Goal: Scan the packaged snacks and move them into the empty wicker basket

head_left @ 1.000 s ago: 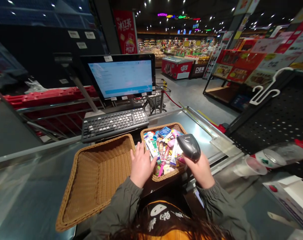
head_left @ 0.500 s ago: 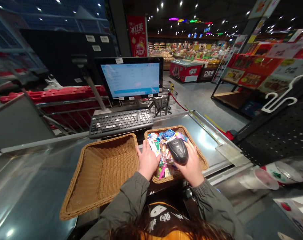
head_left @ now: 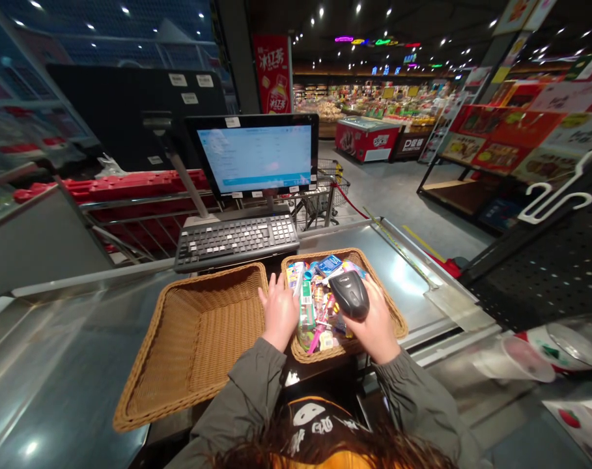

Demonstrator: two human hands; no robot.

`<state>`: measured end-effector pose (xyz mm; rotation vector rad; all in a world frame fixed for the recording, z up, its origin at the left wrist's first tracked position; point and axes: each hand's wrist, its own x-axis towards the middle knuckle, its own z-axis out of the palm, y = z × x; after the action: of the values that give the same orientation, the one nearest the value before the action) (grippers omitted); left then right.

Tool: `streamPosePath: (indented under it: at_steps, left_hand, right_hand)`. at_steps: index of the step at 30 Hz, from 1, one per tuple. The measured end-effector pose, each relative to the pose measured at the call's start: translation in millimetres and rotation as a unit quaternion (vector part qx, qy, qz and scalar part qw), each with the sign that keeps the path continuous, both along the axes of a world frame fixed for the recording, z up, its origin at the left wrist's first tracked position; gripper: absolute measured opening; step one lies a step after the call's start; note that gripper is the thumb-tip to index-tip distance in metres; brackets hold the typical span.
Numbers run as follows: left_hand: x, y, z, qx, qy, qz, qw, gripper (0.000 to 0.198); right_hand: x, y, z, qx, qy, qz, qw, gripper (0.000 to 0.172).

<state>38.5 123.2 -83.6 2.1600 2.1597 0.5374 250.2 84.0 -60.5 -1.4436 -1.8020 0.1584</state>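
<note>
Filled basket [head_left: 315, 356], head view: it stands on the metal bench [head_left: 51, 365] and carries many small colourful packs [head_left: 306, 296].
Right hand [head_left: 376, 322]: above the filled basket, wrapped around a black scanner [head_left: 350, 294]; both hide part of the packs.
Left hand [head_left: 281, 312]: at the left rim of the filled basket, fingers spread; whether it touches a pack, I cannot tell.
Wicker basket [head_left: 217, 326]: just left of the filled basket, larger.
Keyboard [head_left: 237, 241]: behind the filled basket, to the left; the monitor [head_left: 259, 159] rises beyond it, its text too small to read.
Plastic cup [head_left: 520, 357]: well to the right of the filled basket.
Red banner [head_left: 275, 81]: far behind the filled basket, reads 冰红茶.
Dark display [head_left: 413, 144]: far behind the filled basket, to the right; a letter P is readable.
</note>
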Motion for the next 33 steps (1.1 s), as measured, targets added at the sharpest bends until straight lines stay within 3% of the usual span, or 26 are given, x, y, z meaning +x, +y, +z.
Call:
streamPosePath:
  at_steps: [8,15,20,25,33]
  left_hand:
    - [-21,6,26.8,-0.035,-0.146,0.023,0.988,0.028]
    - [-57,-6,56.6,-0.028,-0.212,-0.024,0.977,0.028]
    - [-75,-15,65.5,0.017,-0.231,-0.065,0.971,0.029]
    - [-88,-24,50.1,0.024,-0.248,-0.102,0.963,0.028]
    - [-124,-37,-13.0,0.058,-0.259,-0.056,0.962,0.029]
  right_hand:
    - [4,-3,-0.6,0.007,0.009,0.004,1.000,0.061]
    - [4,-7,2.3,0.007,0.004,0.008,1.000,0.060]
    - [-6,-8,11.7,0.021,0.000,0.054,0.998,0.063]
    - [-22,-13,18.9,0.038,-0.025,0.099,0.994,0.063]
    - [-43,-19,20.0,0.031,-0.011,0.106,0.994,0.061]
